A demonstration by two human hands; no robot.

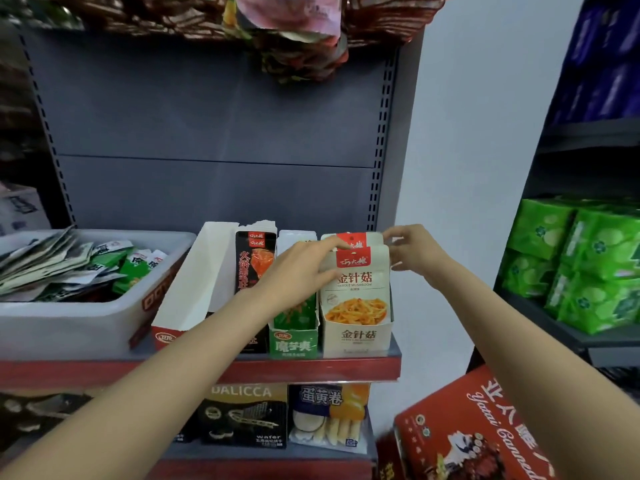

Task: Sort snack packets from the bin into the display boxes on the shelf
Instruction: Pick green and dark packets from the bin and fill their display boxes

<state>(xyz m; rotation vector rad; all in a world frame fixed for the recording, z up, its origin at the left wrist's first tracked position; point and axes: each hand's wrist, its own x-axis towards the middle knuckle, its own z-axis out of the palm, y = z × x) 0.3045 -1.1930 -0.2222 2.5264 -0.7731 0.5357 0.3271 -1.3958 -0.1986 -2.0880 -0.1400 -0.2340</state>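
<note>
On the shelf (207, 370), the white bin (69, 323) at left holds loose packets. The cream display box (356, 336) at right holds mushroom packets (353, 289); your left hand (298, 271) and right hand (415, 251) pinch their tops.

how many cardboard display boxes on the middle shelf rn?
4, side by side right of the white plastic bin: white-and-red box, leaning; black box, mostly behind the left arm; green box; cream box at the right end. None visibly hidden.
</note>
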